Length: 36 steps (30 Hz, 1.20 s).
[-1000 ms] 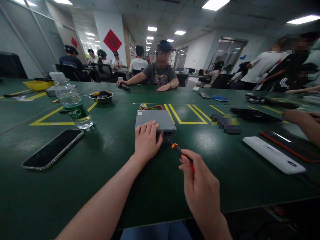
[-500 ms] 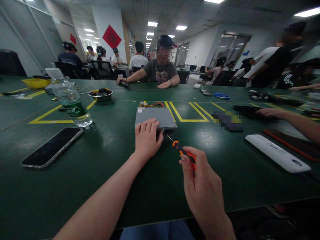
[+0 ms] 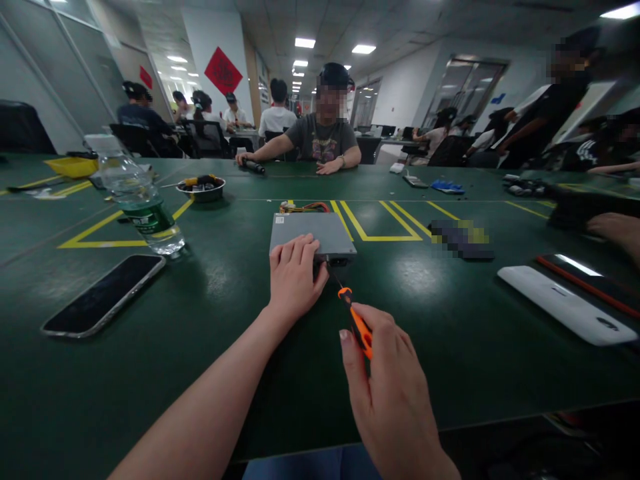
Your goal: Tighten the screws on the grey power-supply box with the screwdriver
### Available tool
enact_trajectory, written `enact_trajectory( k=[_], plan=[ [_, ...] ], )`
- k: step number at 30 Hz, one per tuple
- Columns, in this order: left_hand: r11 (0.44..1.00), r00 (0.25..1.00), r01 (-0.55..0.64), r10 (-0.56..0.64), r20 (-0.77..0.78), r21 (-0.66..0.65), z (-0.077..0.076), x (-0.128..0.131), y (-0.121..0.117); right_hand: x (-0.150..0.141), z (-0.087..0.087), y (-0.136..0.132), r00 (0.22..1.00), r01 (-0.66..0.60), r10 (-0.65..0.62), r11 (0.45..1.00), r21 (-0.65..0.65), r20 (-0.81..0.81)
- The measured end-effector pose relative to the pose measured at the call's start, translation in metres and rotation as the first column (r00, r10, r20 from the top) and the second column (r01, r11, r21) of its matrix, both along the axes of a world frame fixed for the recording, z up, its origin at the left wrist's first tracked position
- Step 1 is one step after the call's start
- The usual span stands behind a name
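A grey metal computer power supply (image 3: 320,230) lies flat on the green table, its socket side facing me and coloured cables behind it. My left hand (image 3: 295,273) grips its near left corner, fingers over the top and thumb at the front side. In my right hand (image 3: 387,373) is a screwdriver (image 3: 361,333) with an orange and black handle, held between thumb and fingers. Its thin shaft points up-left at the front side of the power supply, close to my left thumb. Whether the tip touches a screw there is too small to tell.
Left of my hands are a phone (image 3: 105,295) and a tilted-looking water bottle (image 3: 143,200); behind them stands a metal bowl (image 3: 210,193) holding tools. To the right lie a white device (image 3: 565,303) and an orange-edged phone (image 3: 595,283). Across the table sits a person (image 3: 325,133).
My right hand and the screwdriver handle have swung left and lower, so the shaft stands steeper. My left hand stays on the power supply. A neighbour's hand at right has shifted.
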<state>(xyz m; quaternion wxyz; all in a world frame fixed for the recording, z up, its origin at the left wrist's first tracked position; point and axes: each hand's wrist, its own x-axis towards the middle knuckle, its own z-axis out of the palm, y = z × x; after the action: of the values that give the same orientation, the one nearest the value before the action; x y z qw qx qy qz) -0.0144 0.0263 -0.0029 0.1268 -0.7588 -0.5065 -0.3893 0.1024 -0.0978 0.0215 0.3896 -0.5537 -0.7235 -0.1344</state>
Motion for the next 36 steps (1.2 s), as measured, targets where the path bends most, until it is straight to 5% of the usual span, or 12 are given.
enact_trajectory(
  k=[10,18,36],
  plan=[
    [1.0,1.0,-0.003,0.003,0.001,-0.01,0.001,0.0,0.0,0.004,-0.005,0.005,0.997,0.039,-0.036,0.998,0.043,-0.071],
    [1.0,1.0,-0.006,0.006,-0.003,-0.011,0.001,0.0,0.0,-0.001,-0.01,0.002,0.998,-0.058,0.058,0.998,0.021,-0.029],
    [1.0,1.0,-0.005,0.005,0.003,-0.006,0.0,0.0,0.0,0.011,0.001,0.002,0.994,-0.038,0.033,0.998,-0.051,-0.102]
  ],
)
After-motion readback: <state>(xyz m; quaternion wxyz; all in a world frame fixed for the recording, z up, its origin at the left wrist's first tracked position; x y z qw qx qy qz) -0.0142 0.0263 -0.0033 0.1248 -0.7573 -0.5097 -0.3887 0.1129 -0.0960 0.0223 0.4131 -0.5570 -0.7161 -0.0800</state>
